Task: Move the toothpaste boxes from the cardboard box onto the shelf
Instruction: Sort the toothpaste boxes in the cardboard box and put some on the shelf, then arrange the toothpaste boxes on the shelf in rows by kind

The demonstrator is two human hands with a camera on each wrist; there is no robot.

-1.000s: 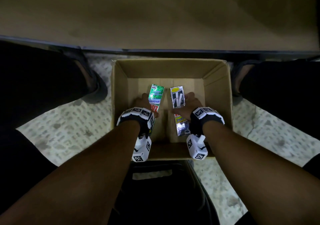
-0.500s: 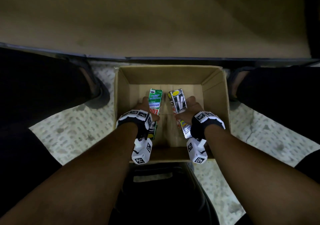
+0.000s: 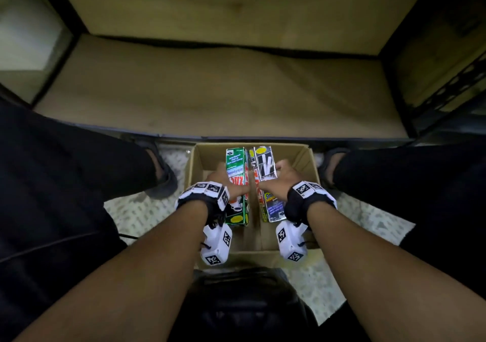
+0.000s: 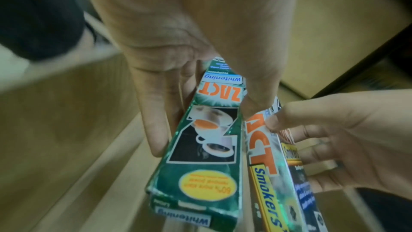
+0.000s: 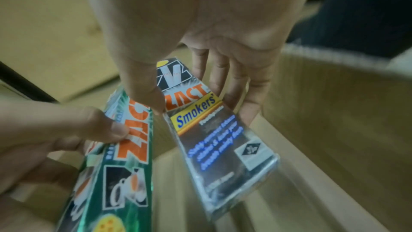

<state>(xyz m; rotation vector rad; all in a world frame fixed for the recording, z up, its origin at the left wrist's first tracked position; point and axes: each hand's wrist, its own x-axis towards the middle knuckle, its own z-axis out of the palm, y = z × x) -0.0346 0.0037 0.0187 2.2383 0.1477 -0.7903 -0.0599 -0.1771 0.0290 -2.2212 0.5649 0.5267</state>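
Note:
My left hand [image 3: 223, 181] grips a green whitening toothpaste box [image 3: 236, 168] [image 4: 207, 156] [image 5: 125, 179], thumb on its inner side and fingers along its outer side. My right hand [image 3: 282, 179] grips a silver and black smokers' toothpaste box [image 3: 265, 168] [image 5: 214, 130] [image 4: 267, 165] the same way. Both boxes lie side by side, almost touching, lifted above the open cardboard box [image 3: 306, 162] on the floor. The wooden shelf board [image 3: 210, 91] lies just beyond the cardboard box.
A dark metal shelf frame [image 3: 394, 97] edges the board at the right, with another upright [image 3: 60, 12] at the left. My dark-clad knees [image 3: 65, 170] and sandalled feet [image 3: 163, 176] flank the cardboard box. A black stool [image 3: 244, 302] sits beneath me.
Both hands have risen with their boxes out of the cardboard box and drawn together. The view has tilted up, showing more of the shelf.

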